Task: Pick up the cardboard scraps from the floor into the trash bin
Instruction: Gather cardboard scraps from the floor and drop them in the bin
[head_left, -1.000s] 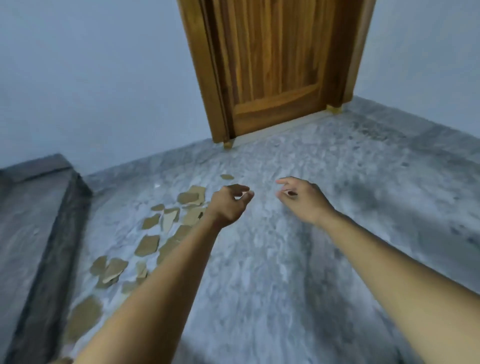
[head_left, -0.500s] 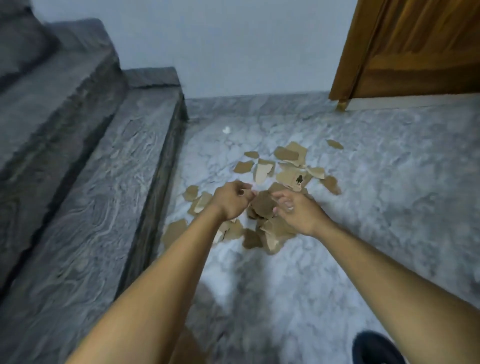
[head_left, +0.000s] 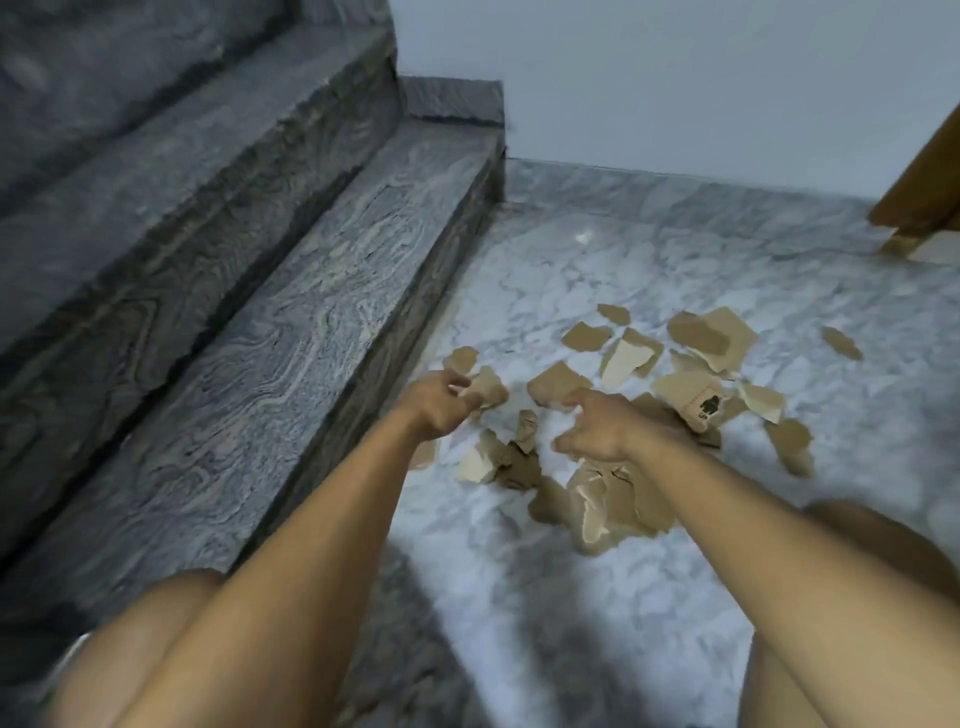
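I'm holding both arms outstretched | left hand (head_left: 439, 410) pinching cardboard scrap (head_left: 492, 387) | right hand (head_left: 597, 428) hovering curled over scrap pile (head_left: 621, 501), grip unreadable

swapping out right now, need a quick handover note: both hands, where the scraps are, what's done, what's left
Left hand: fingers curled at a scrap near the step; I cannot tell whether it grips it.
Right hand: fingers loose, low over the scraps, holding nothing that shows.
Scraps: scattered on the floor between the step and the door.
Bin: not in view.
Done: nothing binned that shows.
Left: gather every scrap, find the bin, drop them in.
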